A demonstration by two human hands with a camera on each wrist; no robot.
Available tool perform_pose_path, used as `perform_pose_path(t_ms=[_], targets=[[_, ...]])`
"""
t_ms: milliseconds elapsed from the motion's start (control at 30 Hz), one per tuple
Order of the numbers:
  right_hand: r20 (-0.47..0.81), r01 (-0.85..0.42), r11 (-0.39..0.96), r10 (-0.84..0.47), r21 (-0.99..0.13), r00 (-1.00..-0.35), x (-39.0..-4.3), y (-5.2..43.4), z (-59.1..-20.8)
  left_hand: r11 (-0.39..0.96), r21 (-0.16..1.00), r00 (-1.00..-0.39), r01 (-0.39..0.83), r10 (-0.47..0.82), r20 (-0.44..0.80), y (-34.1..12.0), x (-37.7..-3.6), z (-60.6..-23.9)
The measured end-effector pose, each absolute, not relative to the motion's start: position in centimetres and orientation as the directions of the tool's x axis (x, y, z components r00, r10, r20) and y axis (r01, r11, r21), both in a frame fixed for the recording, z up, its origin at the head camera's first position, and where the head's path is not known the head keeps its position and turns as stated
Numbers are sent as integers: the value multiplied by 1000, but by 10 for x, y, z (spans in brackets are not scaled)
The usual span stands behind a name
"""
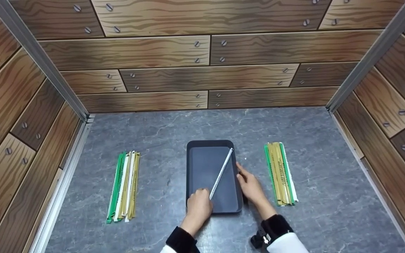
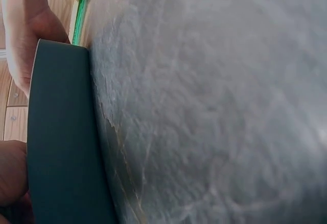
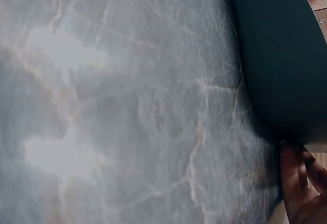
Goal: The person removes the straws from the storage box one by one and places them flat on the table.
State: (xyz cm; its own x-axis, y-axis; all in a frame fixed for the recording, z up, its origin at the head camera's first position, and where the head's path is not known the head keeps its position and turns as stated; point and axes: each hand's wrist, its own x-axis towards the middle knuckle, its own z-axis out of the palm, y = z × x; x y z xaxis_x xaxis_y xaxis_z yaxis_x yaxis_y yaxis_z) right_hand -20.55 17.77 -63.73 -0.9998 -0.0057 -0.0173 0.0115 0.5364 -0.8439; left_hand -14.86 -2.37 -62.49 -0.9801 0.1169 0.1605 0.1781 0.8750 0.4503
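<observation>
I see my left hand (image 1: 198, 207) at the near left corner of the dark tray (image 1: 202, 168), its fingers curled around the lower end of a white strip (image 1: 221, 173) that lies slanted across the tray toward its far right corner. My right hand (image 1: 251, 186) rests with relaxed, straight fingers against the tray's right rim, holding nothing. The tray sits mid-bench (image 1: 322, 196), with one bundle of strips (image 1: 124, 186) toward the left edge and another bundle (image 1: 280, 173) just right of my right hand.
</observation>
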Motion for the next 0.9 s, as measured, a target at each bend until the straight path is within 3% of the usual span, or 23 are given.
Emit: perform_pose_path(t_ms=[300,467,900], targets=[[-71,50,544,-17,-838,-997,-205,178,-636,744,631,-972,220,109,210,-48,-147,-598],[-79,55,544,-22,-838,-997,-205,178,-636,679,706,-971,201,40,238,-77,-146,-586],[-84,58,538,-25,-841,-996,-206,178,-636,725,682,-964,-97,-240,119,-179,-137,-590]])
